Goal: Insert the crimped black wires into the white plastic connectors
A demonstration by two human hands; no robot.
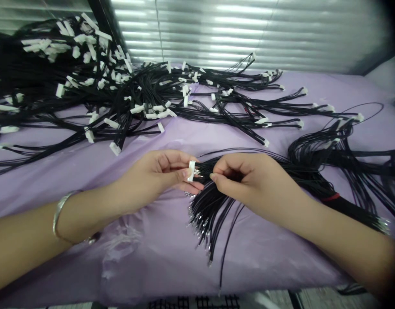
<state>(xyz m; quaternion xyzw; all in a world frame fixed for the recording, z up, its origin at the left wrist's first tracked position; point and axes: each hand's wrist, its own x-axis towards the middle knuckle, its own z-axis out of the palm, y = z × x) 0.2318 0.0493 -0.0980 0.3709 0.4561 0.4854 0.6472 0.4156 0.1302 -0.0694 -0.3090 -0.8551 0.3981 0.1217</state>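
My left hand [159,174] pinches a small white connector housing [191,170] between thumb and fingers. My right hand [245,180] is closed on thin black wires [204,168] whose metal tips meet the housing. Under both hands lies a loose bundle of black wires with crimped metal ends [204,219], fanned toward me. A silver bangle [60,212] sits on my left wrist.
A purple cloth [152,253] covers the table. A big heap of finished black harnesses with white connectors [88,81] fills the back left and middle. More black wire coils [339,150] lie at the right, one bound with a red band [331,197]. Metal shutters stand behind.
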